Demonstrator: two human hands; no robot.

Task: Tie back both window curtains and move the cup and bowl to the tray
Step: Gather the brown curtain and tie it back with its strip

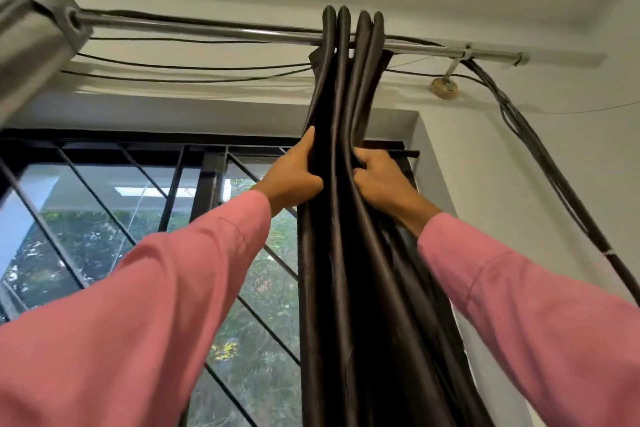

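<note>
The right curtain (349, 253) is dark brown and shiny, gathered into tight folds that hang from a metal rod (207, 29). My left hand (294, 177) grips the bunched folds from the left side, thumb pointing up. My right hand (381, 180) clutches the same bundle from the right at about the same height. Both arms are raised, in pink sleeves. The left curtain (31, 35) shows only as a grey gathered edge at the top left on the rod. Cup, bowl and tray are out of view.
A window with black diagonal grille bars (104, 204) fills the left and centre, with trees outside. Black cables (540, 149) run along the rod and down the right wall. A round wall fitting (444, 87) sits below the rod's right end.
</note>
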